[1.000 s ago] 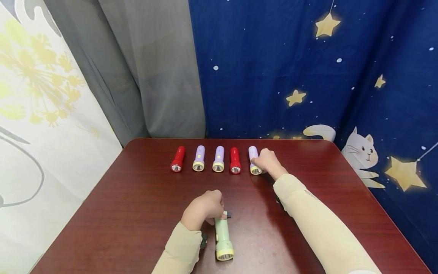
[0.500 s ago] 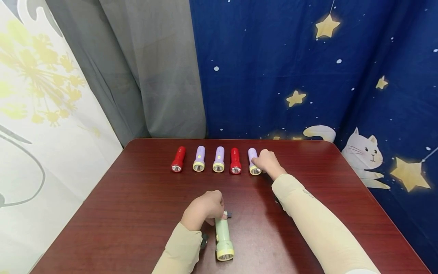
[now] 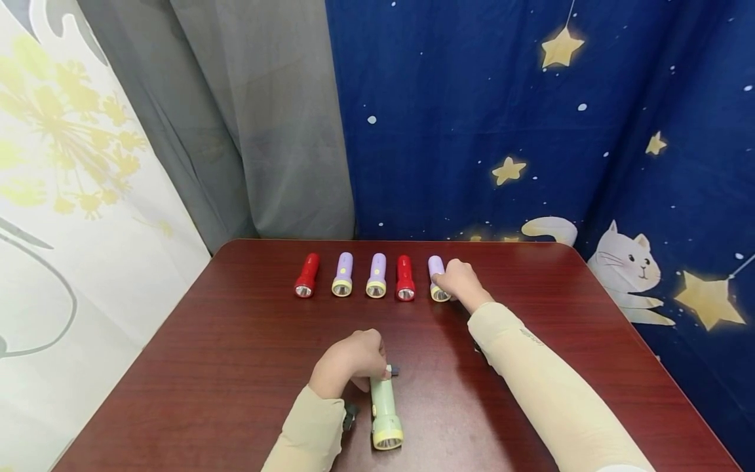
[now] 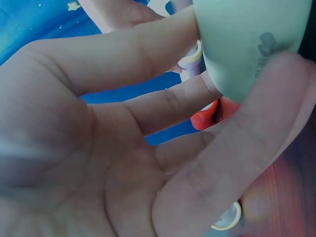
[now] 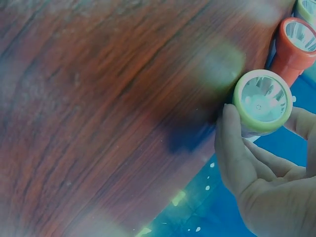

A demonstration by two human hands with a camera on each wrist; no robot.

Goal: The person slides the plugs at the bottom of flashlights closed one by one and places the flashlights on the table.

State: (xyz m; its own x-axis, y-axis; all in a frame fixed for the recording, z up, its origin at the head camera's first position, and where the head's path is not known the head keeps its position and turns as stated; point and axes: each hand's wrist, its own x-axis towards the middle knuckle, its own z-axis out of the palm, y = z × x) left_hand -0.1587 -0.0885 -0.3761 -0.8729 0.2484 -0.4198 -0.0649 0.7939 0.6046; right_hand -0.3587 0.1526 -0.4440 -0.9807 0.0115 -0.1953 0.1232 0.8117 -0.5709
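Observation:
In the head view my left hand (image 3: 354, 360) pinches the tail end of a pale green flashlight (image 3: 385, 410). It lies lengthwise, its yellow-rimmed lens toward me and a dark strap tab at its tail. The left wrist view has thumb and fingers around the green flashlight body (image 4: 247, 44). At the back right my right hand (image 3: 463, 285) holds a purple flashlight (image 3: 435, 265) between thumb and fingers. Its yellow-rimmed lens (image 5: 261, 101) faces the camera in the right wrist view. Part of its barrel is hidden behind the hand.
Left of the held purple flashlight, a row holds a red flashlight (image 3: 404, 275), two purple flashlights (image 3: 378, 272) and another red flashlight (image 3: 307, 274), lenses toward me. They lie near the far edge of a brown wooden table (image 3: 236, 367). Curtains (image 3: 460, 131) hang behind it.
The purple flashlight in my right hand has shifted very slightly toward me, its tail most. My left hand and the green flashlight look almost still.

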